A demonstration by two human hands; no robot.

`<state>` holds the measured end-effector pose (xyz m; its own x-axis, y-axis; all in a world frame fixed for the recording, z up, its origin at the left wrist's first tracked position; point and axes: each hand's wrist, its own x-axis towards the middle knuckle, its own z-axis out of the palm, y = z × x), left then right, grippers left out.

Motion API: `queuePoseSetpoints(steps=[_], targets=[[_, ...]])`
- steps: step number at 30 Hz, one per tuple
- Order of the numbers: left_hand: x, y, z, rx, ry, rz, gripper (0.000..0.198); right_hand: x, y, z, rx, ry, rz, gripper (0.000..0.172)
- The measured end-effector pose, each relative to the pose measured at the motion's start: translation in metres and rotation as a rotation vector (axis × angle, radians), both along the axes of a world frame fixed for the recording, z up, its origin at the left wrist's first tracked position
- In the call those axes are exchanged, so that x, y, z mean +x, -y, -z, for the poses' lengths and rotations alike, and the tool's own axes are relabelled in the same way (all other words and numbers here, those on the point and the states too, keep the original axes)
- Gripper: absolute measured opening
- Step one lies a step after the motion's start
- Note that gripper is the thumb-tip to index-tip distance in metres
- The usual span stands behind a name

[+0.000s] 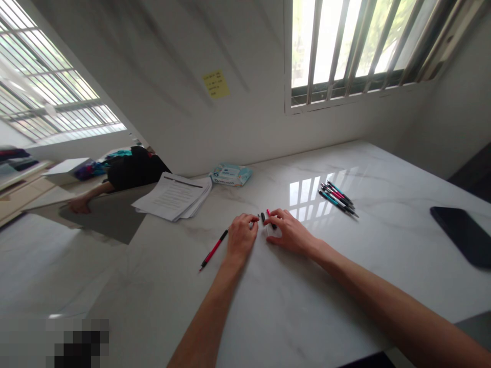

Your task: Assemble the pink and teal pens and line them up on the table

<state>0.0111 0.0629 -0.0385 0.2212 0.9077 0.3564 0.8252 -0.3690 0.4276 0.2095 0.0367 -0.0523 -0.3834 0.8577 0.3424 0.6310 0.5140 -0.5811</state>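
My left hand (242, 234) rests on the marble-patterned table with its fingers curled together; what they hold, if anything, is too small to make out. Beside it lies a red and black pen (214, 250), slanting down to the left, its upper end next to my wrist. My right hand (290, 231) is bent over several small pen parts, thumb and forefinger apart. Among these parts are a short black piece (263, 217) and a pink-red piece (268, 211), partly hidden by the fingers. Farther right lies a bunch of pens (337, 198) in blue, pink and black.
A pack of wipes (231, 175) stands against the wall beside stacked printed papers (172, 197). A dark phone (462, 235) lies at the right. Across a grey divider (115, 217), another person's arm (94, 197) reaches over. A yellow note (216, 84) sticks to the wall.
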Motion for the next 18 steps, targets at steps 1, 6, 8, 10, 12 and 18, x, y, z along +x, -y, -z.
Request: queuePoseSetpoints(steps=[1, 6, 8, 10, 12, 18], targets=[[0.0012, 0.0005, 0.0006, 0.003, -0.003, 0.011, 0.02, 0.0, -0.0001, 0.0, -0.005, 0.002, 0.003, 0.045], [0.0054, 0.0013, 0.0032, 0.0, -0.013, 0.039, 0.02, 0.0012, -0.001, -0.0015, -0.01, -0.001, 0.011, 0.038], [0.0059, 0.0007, 0.0038, -0.008, -0.007, 0.045, 0.019, 0.0014, -0.0012, -0.0019, -0.014, -0.006, 0.014, 0.036], [0.0066, 0.0003, 0.0043, -0.01, -0.004, 0.052, 0.017, 0.0013, -0.0013, -0.0018, -0.015, -0.015, 0.021, 0.037], [0.0078, 0.0004, 0.0045, -0.007, -0.002, 0.05, 0.016, 0.0012, -0.0014, -0.0015, -0.013, -0.022, 0.024, 0.037], [0.0036, -0.0004, 0.0002, 0.008, 0.023, 0.039, 0.013, 0.0014, -0.0024, -0.0001, -0.018, -0.023, 0.021, 0.038]])
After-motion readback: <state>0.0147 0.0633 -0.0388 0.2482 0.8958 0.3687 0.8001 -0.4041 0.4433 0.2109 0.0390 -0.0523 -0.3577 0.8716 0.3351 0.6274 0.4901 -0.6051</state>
